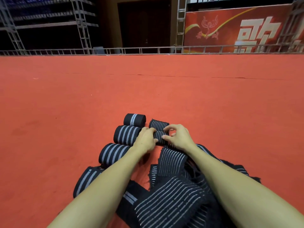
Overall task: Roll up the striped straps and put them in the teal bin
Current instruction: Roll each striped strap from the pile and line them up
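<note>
Head view looks down on a red carpet where both bare forearms reach forward to a small thin-striped roll near the centre of the frame. Left hand curls its fingers against the roll's 9 o'clock end. Right hand pinches the 3 o'clock end, thumb on the near side and bent fingers over the top. From that roll a loose thin-striped strap trails back toward 6 o'clock into a heap of unrolled straps lying between and under the forearms.

At 12 o'clock of the held roll, touching it, lies a flat thin-striped strap end. Finished rolls sit in a slanting row to the left. A roll with a pale double stripe lies at 11 o'clock. A broad-striped roll lies at 9 o'clock, just beside the left hand, and another broad-striped roll lies at 8 o'clock against the left wrist. A partly hidden wide strap lies under the left forearm at 7 o'clock.

Far back at 1 o'clock hangs a red banner behind a metal truss railing.
</note>
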{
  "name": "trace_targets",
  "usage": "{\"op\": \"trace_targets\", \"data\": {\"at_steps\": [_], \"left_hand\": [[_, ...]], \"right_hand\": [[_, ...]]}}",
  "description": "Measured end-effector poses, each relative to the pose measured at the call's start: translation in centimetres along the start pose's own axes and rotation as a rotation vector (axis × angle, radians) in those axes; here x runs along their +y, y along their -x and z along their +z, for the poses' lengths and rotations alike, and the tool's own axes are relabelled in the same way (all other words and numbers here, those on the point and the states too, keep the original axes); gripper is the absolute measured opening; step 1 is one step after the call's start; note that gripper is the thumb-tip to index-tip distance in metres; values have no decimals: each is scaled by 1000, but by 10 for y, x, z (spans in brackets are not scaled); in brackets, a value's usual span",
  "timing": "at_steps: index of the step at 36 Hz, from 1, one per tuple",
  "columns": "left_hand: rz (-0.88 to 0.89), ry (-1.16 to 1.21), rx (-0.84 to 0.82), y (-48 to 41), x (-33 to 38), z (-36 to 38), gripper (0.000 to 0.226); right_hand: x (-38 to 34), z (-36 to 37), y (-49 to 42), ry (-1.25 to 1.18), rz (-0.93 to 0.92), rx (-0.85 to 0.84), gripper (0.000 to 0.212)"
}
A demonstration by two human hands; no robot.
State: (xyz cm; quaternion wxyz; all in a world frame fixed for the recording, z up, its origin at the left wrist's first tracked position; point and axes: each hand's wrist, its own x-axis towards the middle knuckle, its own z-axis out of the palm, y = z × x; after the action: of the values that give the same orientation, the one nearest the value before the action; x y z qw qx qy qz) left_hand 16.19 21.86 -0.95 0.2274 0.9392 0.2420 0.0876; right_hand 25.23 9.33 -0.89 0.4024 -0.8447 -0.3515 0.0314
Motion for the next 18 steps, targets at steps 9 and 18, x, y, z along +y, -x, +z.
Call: {"op": "trace_targets", "data": {"at_steps": [9, 18], "left_hand": [[48, 4, -75, 55, 22, -24, 43], [111, 43, -134, 124, 57, -41, 31]], "right_hand": [[-22, -59, 54, 209, -34, -216, 16], [-37, -106, 122, 234, -50, -175, 20]]}}
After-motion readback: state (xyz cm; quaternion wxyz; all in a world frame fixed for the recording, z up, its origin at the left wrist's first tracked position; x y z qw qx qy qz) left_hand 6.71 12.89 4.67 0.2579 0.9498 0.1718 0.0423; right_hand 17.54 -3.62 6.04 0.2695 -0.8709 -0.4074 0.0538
